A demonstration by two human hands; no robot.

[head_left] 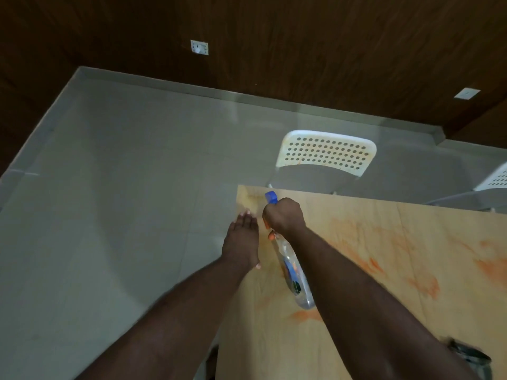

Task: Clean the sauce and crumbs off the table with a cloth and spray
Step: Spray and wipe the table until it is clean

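My right hand (284,215) grips the neck of a clear spray bottle (295,272) with a blue nozzle (271,197), held tilted over the table's far left corner. My left hand (242,239) lies flat with straight fingers at the left edge of the light wooden table (343,311). Orange sauce smears (375,256) spread over the tabletop to the right, with a smaller orange patch (306,315) below the bottle's base. No cloth is in view.
A white perforated chair (326,153) stands behind the table's far edge, and part of a second chair (493,179) shows at the right. A dark glass-like object (470,357) sits at the table's near right. Grey tiled floor (123,201) lies to the left.
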